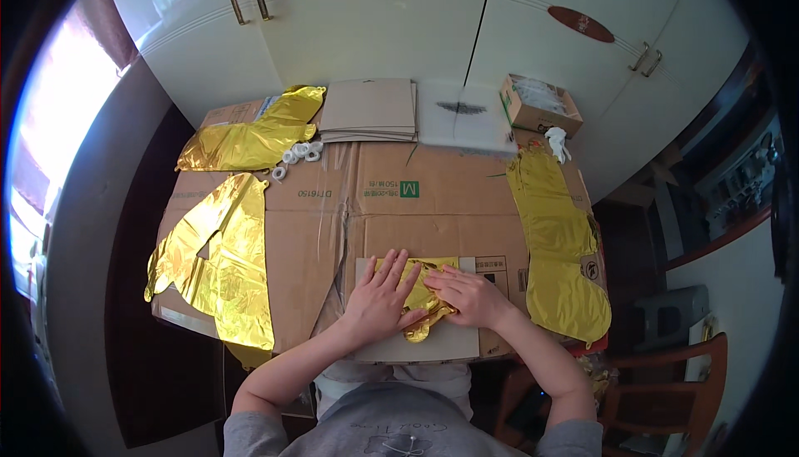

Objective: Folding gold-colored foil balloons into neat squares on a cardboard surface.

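A folded gold foil balloon (423,300) lies on a grey cardboard sheet (454,343) at the table's near edge. My left hand (381,300) rests flat on its left part and the board, fingers spread. From the right, my right hand (468,297) lies over the foil with its fingers stretched out to the left; its thumb is hidden. Part of the balloon's crumpled middle shows between the hands, and a rounded end sticks out toward me.
Flattened brown cardboard (416,232) covers the table. Flat gold foil balloons lie at left (237,265), back left (250,136) and right (562,249). White ribbon rolls (301,152), stacked grey boards (368,109), a translucent sheet (466,116) and an open box (539,106) stand behind.
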A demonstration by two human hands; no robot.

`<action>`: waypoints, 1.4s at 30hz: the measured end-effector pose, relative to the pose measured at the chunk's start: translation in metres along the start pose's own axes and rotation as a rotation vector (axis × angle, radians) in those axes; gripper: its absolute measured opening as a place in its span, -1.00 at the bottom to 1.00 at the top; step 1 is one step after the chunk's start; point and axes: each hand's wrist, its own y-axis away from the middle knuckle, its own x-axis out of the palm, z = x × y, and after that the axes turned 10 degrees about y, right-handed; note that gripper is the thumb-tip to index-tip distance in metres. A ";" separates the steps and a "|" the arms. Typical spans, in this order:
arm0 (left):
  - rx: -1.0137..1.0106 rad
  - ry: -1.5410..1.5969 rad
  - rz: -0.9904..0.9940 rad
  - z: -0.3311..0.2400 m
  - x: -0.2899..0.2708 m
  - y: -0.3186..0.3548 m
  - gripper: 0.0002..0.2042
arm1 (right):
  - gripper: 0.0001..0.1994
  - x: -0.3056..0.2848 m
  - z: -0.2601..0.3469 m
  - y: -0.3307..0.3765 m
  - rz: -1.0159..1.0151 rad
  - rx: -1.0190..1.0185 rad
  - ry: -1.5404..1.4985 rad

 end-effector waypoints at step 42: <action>0.371 0.017 0.207 0.034 -0.005 -0.047 -0.40 | -0.43 0.026 0.042 0.000 -0.014 0.413 0.509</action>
